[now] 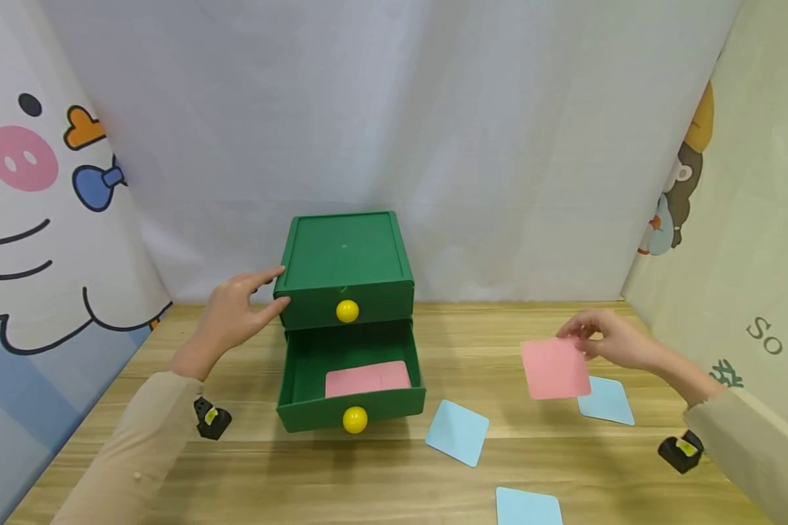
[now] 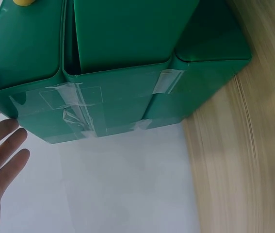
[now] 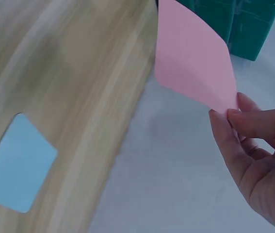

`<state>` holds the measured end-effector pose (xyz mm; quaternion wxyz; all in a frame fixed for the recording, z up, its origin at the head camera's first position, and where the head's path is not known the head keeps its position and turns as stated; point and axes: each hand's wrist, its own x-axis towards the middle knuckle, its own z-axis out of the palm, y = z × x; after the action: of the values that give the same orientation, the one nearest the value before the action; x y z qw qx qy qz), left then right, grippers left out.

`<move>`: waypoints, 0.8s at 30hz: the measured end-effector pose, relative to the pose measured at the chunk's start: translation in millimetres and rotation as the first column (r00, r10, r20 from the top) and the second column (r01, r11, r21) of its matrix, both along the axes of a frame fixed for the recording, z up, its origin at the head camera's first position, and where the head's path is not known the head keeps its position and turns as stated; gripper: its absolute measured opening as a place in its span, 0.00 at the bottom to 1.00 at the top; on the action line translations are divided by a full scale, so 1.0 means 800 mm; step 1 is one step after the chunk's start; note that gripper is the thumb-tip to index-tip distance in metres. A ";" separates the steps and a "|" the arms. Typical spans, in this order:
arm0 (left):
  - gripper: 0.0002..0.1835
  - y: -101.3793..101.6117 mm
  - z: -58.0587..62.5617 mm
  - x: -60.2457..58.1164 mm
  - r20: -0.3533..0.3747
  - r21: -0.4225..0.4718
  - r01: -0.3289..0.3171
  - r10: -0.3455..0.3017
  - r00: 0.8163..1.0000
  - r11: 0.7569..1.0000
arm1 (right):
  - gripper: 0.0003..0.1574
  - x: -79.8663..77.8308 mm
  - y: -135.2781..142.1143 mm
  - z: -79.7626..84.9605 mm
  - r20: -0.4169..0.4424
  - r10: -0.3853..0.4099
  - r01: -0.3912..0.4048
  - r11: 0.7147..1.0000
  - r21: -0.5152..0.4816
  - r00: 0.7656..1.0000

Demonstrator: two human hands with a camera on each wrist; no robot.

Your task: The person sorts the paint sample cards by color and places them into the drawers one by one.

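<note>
Now right fingers (image 3: 227,143) pinch paper (image 3: 195,60); splayed left fingers (image 1: 263,278) touch cabinet (image 1: 344,251).

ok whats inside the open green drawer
Pink paper lies in the open drawer. Hidden: its near edge behind the front panel, the floor beneath it, the far end behind the upper drawer.

Ahead of you a pale backdrop (image 1: 499,146) hangs behind the wood-grain tabletop (image 1: 236,467). On your left, a printed panel (image 1: 13,281) shows a pink snout (image 1: 22,146); on your right, a cream panel (image 1: 755,219) carries a cartoon figure (image 1: 686,182) and dark lettering (image 1: 756,328).
</note>
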<state>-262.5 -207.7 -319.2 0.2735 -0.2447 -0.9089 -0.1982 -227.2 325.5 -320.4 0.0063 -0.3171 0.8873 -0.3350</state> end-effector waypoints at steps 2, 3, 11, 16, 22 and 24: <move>0.27 0.001 0.000 0.000 0.002 0.000 0.001 -0.001 1.000 1.000 | 0.12 -0.007 -0.019 0.015 0.017 0.000 0.000 1.000 0.014 1.000; 0.27 0.001 0.000 0.000 0.002 0.001 0.001 -0.001 1.000 1.000 | 0.12 -0.011 -0.029 0.022 0.026 -0.004 0.003 1.000 0.022 1.000; 0.27 0.002 0.000 -0.001 0.002 0.004 -0.007 0.007 1.000 1.000 | 0.14 -0.035 -0.103 0.059 0.003 0.012 -0.012 0.997 0.081 1.000; 0.27 0.002 0.001 0.000 0.008 0.004 -0.004 0.004 1.000 1.000 | 0.15 -0.042 -0.148 0.075 -0.048 0.075 -0.070 0.992 0.104 0.996; 0.27 0.002 0.003 0.001 0.008 0.004 -0.006 0.006 1.000 1.000 | 0.15 -0.040 -0.203 0.093 -0.111 0.146 -0.135 0.985 0.107 0.983; 0.27 0.002 0.003 0.001 0.010 0.001 -0.008 0.008 1.000 1.000 | 0.14 -0.039 -0.218 0.094 -0.127 0.167 -0.154 0.982 0.108 0.978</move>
<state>-261.7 -205.9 -317.2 0.2696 -0.2400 -0.9112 -0.1987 -258.6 150.8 -245.0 -0.0117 -0.4091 0.8723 -0.2674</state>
